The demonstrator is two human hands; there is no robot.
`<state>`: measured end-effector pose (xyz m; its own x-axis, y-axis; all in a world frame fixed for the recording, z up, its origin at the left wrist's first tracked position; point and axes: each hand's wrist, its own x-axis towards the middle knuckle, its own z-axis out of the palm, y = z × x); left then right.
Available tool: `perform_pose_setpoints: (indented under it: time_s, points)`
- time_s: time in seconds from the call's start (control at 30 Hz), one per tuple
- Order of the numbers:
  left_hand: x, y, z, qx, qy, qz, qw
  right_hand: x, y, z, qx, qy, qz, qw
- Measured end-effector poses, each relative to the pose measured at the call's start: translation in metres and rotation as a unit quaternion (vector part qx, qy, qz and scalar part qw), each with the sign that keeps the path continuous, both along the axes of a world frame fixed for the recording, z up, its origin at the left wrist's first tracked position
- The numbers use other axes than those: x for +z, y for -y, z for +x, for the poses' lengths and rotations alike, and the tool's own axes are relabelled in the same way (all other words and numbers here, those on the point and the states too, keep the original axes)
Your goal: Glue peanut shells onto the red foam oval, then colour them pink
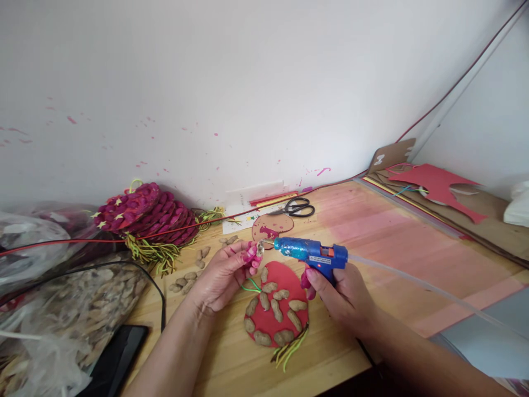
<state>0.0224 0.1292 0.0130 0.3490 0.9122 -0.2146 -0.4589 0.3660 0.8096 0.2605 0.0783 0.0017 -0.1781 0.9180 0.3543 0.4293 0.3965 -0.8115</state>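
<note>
Between its stained fingertips my left hand (231,270) pinches a peanut (260,248). My right hand (345,295) is wrapped round the handle of a blue glue gun (309,253), whose nozzle points left and meets or nearly meets the peanut. A clear glue stick (397,273) trails from the gun's back end. Below both hands lies a red gourd-shaped card (289,303) with several peanuts on its surface, a green loop at its upper left and a yellow-green tassel (291,350) at its lower edge. Loose peanuts (184,281) lie left of the card.
Purple finished pieces with tassels (144,215) are stacked at the left. Plastic bags of peanut shells or peanuts (103,292) and a black phone-like object (115,358) stand nearer. Black-handled scissors (300,208) and a stained card cutout (273,225) lie behind. Red card scraps (433,184) rest at right.
</note>
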Motion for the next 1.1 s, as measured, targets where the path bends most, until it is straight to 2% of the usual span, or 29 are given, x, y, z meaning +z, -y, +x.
perform_pose_setpoints:
  time_s: [0.2, 0.47, 1.1]
  points:
    - [-0.0004, -0.0007, -0.0008, 0.009, -0.004, -0.01, 1.0, -0.0029, 0.0001, -0.0001, -0.009, -0.022, 0.017, 1.0]
    - [0.0008, 0.0002, 0.0011, 0.006, -0.007, -0.005, 1.0, 0.0067, 0.0013, -0.0031, 0.017, 0.004, 0.073, 0.997]
    - [0.0015, 0.0002, 0.002, 0.007, 0.0, -0.006, 1.0, -0.0006, 0.0, -0.0026, 0.011, -0.01, 0.068, 0.998]
